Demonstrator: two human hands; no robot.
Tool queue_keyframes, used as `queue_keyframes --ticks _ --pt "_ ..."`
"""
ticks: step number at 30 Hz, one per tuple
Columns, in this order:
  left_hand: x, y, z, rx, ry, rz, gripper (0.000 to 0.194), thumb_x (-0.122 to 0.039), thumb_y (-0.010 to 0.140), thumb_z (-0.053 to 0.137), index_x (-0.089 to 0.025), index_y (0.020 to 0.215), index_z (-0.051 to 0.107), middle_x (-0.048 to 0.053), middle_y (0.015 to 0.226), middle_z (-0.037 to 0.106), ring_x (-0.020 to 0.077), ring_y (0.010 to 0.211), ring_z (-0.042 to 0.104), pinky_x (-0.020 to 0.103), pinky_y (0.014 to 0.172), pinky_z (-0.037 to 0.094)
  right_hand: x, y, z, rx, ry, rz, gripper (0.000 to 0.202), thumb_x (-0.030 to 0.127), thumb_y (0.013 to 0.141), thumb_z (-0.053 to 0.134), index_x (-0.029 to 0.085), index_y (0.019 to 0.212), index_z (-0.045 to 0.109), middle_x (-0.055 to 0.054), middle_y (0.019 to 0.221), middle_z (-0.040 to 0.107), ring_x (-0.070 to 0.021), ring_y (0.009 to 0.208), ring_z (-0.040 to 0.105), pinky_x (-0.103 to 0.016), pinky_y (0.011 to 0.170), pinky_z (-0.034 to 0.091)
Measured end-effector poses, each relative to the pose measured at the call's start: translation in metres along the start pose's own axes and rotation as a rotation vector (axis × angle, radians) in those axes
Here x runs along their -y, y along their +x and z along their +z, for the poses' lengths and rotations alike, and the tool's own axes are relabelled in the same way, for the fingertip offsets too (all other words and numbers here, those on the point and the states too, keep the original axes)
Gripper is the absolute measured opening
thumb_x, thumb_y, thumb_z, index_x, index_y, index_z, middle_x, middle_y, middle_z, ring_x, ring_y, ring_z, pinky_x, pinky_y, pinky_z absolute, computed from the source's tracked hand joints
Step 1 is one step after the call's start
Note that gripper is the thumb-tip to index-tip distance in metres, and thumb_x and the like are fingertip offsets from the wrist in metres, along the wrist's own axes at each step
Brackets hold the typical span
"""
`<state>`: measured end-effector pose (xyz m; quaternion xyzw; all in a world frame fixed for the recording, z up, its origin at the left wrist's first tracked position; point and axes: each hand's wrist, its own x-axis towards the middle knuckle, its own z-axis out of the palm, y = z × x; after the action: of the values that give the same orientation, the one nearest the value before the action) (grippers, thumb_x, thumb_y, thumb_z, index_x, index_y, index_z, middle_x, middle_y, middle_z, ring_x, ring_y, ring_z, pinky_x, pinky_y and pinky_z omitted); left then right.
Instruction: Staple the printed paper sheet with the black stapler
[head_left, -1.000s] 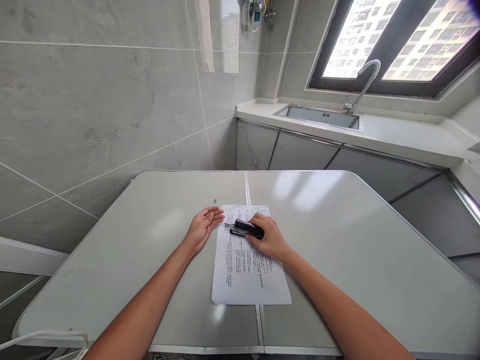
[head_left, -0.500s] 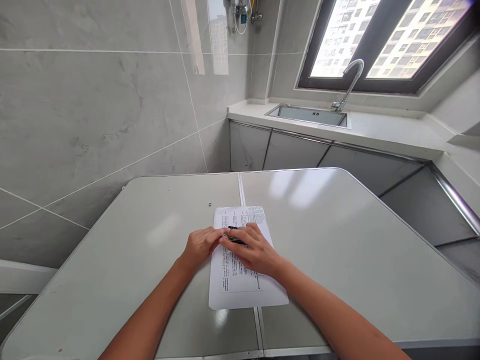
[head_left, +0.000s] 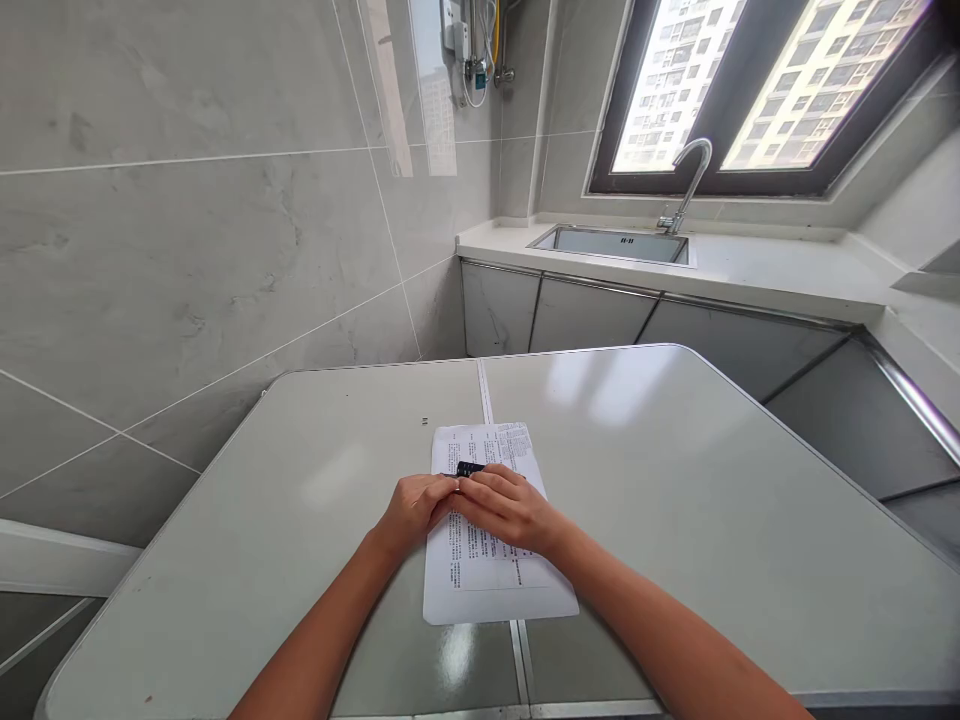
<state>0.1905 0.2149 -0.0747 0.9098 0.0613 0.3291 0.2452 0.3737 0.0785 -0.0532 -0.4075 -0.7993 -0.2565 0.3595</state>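
Printed white sheets of paper (head_left: pixel 499 590) lie on the table's middle seam. Over their upper half my two hands meet, fingertips touching. A small black object (head_left: pixel 469 468), probably a stapler, shows at the far side of my right hand (head_left: pixel 506 505), whose fingers are wrapped over it and hide most of it. My left hand (head_left: pixel 416 508) is at the left edge of the sheets with its fingers pinched together; whatever lies between them is too small and hidden to name.
A pale glossy table (head_left: pixel 262 560) spreads around the paper. Tiny dark bits (head_left: pixel 424 421) lie beyond the sheets. Behind are a grey tiled wall, a white counter (head_left: pixel 757 262) with a sink (head_left: pixel 615 246) and tap (head_left: pixel 686 185), and a window.
The view has tilted and shifted slightly. My right hand's fingers have come closer to my left fingertips, and the black object now shows more at its far end.
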Motion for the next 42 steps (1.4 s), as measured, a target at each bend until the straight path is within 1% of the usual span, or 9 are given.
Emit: queue_keyframes --ticks 5,12,17,20,24,31,35,38,42 --pt "0.000 -0.004 0.002 -0.028 -0.086 -0.018 0.008 -0.029 0.095 0.064 -0.026 0.102 0.063 0.000 0.076 0.072 0.0151 0.059 0.063 0.029 0.060 0.049 -0.002 -0.004 0.005 -0.032 0.029 -0.023 0.022 0.006 0.096 0.062 0.019 0.111 0.070 -0.009 0.114 0.074 -0.0204 0.103 0.068 -0.038 0.084 0.063" --pt "0.007 -0.007 0.004 -0.057 -0.069 -0.071 0.037 -0.036 0.081 0.081 -0.028 0.111 0.061 0.003 0.094 0.076 0.0185 0.071 0.068 0.032 0.066 0.054 -0.005 -0.011 0.008 -0.040 0.060 0.127 0.028 0.009 0.098 0.057 0.020 0.122 0.065 -0.010 0.116 0.070 -0.0213 0.098 0.066 -0.039 0.084 0.062" --pt "0.025 0.008 -0.013 -0.327 0.298 -0.338 0.009 -0.029 0.099 0.054 -0.025 0.104 0.061 0.003 0.088 0.069 0.0186 0.072 0.059 0.032 0.067 0.046 -0.039 -0.023 0.000 -0.250 0.043 0.563 0.033 0.007 0.099 0.047 0.023 0.119 0.067 -0.011 0.109 0.066 -0.0238 0.100 0.060 -0.042 0.083 0.057" --pt "0.042 0.011 -0.022 -0.248 0.395 -0.423 0.018 -0.029 0.100 0.049 -0.022 0.100 0.065 0.009 0.098 0.066 0.0261 0.091 0.058 0.041 0.084 0.049 -0.077 -0.047 -0.007 -0.266 -0.027 0.938 0.025 0.017 0.098 0.047 0.023 0.102 0.072 -0.011 0.103 0.064 -0.0256 0.100 0.058 -0.042 0.082 0.053" --pt "0.063 0.007 -0.017 -0.114 0.390 -0.437 0.025 -0.031 0.097 0.051 -0.023 0.115 0.067 0.013 0.126 0.060 0.0315 0.114 0.057 0.051 0.101 0.048 -0.116 -0.086 -0.012 -0.065 0.015 1.353 0.022 0.025 0.084 0.051 0.020 0.079 0.072 -0.007 0.081 0.066 -0.0237 0.078 0.061 -0.038 0.074 0.049" --pt "0.079 0.004 0.001 0.046 0.316 -0.417 0.041 -0.029 0.098 0.048 -0.022 0.136 0.059 0.012 0.157 0.046 0.0316 0.144 0.044 0.052 0.120 0.036 -0.121 -0.099 -0.004 -0.019 0.006 1.295 0.023 0.029 0.082 0.050 0.021 0.075 0.070 -0.005 0.077 0.071 -0.0221 0.073 0.063 -0.034 0.071 0.047" --pt "0.080 0.003 0.006 0.143 0.362 -0.455 0.051 -0.030 0.101 0.040 -0.022 0.150 0.050 0.011 0.165 0.038 0.0328 0.153 0.032 0.058 0.124 0.024 -0.117 -0.094 -0.003 -0.027 -0.071 1.259 0.026 0.032 0.090 0.047 0.020 0.093 0.069 -0.005 0.082 0.068 -0.0217 0.074 0.062 -0.035 0.072 0.047" --pt "0.082 0.001 0.009 0.147 0.361 -0.442 0.051 -0.031 0.101 0.039 -0.025 0.150 0.051 0.009 0.164 0.040 0.0325 0.153 0.033 0.059 0.124 0.022 -0.113 -0.090 -0.004 -0.008 -0.114 1.204 0.023 0.031 0.092 0.048 0.019 0.100 0.067 -0.005 0.088 0.064 -0.0217 0.080 0.061 -0.034 0.073 0.049" --pt "0.083 0.000 0.010 0.111 0.358 -0.427 0.048 -0.031 0.100 0.042 -0.024 0.146 0.056 0.010 0.158 0.049 0.0324 0.150 0.038 0.057 0.124 0.026 -0.105 -0.086 0.000 0.100 -0.134 1.049 0.015 0.023 0.091 0.051 0.020 0.087 0.065 -0.007 0.091 0.062 -0.0233 0.090 0.059 -0.035 0.076 0.051"
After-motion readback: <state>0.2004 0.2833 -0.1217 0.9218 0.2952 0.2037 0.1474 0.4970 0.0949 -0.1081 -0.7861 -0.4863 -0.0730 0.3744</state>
